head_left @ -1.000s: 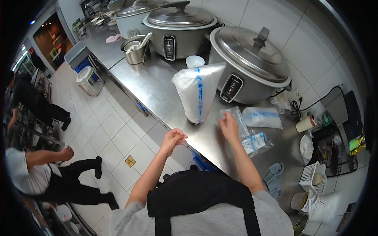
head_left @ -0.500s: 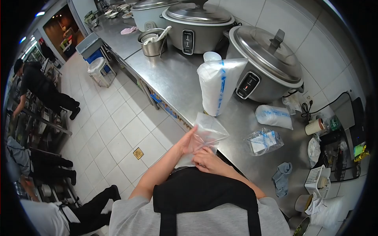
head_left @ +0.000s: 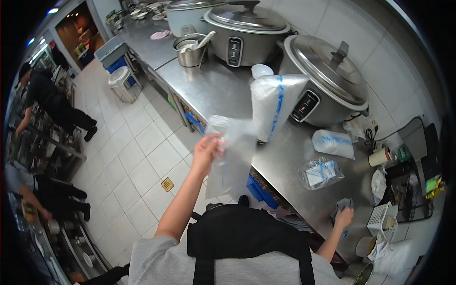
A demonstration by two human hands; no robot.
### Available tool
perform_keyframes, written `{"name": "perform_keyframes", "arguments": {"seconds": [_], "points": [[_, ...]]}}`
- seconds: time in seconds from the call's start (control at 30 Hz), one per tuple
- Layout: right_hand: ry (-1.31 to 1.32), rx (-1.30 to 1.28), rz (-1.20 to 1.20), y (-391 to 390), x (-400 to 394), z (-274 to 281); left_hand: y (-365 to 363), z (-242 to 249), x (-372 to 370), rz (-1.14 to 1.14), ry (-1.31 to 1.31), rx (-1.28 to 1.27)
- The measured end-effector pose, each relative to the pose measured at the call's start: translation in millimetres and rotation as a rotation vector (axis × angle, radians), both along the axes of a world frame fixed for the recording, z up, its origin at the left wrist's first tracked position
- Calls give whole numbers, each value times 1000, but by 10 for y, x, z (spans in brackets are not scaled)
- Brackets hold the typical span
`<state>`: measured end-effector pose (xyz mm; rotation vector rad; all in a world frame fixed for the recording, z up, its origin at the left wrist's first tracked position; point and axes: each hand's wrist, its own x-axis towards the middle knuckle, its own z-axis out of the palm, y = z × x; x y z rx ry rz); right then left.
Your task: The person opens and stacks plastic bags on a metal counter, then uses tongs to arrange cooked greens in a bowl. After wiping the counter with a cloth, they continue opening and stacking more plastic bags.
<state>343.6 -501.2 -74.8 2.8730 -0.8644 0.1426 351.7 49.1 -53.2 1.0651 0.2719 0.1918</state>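
Observation:
A clear plastic bag (head_left: 232, 156) hangs from my left hand (head_left: 205, 152), its upper edge pinched between closed fingers over the counter's front edge. At the right side of the counter, my right hand (head_left: 345, 217) grips a bunched grey-blue cloth (head_left: 342, 205). Behind the held bag stands a tall white packet with blue print (head_left: 275, 107). Between it and my right hand lie a white roll-shaped packet (head_left: 332, 144) and a clear-wrapped packet with blue print (head_left: 320, 173).
Large rice cookers (head_left: 325, 71) line the wall on the steel counter (head_left: 280, 159). A metal pot (head_left: 191, 57) and small white cup (head_left: 262, 71) stand near them. A white basket (head_left: 382, 221) is at right. Co-workers (head_left: 54, 99) stand left across the tiled floor; a white stool (head_left: 122, 80) is further back.
My right hand has left the plastic bag and reached right to the cloth, which is now bunched up. My left hand has raised the bag, which hangs more spread out.

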Motion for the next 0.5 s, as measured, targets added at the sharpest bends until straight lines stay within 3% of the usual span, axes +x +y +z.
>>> {"name": "perform_keyframes", "arguments": {"seconds": [0.07,0.13,0.23,0.33,0.37,0.43,0.47,0.5], "points": [[-186,21,116,-509,-85,-422,241,31,-35,178,-27,-144],[-134,117,24,-645,25,-394,471,39,-82,355,-60,-280],[-87,114,50,-34,259,311,718,104,-115,567,-165,-509],[-610,556,671,897,712,561,835,166,-250,610,-229,-419],[-479,915,749,1422,769,665,860,201,-290,616,-229,-405],[141,1224,960,2353,798,548,850,250,-349,732,-235,-394],[435,1634,882,2793,683,399,841,259,-399,740,-238,-393],[745,1671,1024,3222,534,417,838,266,-462,761,-258,-398]]}}
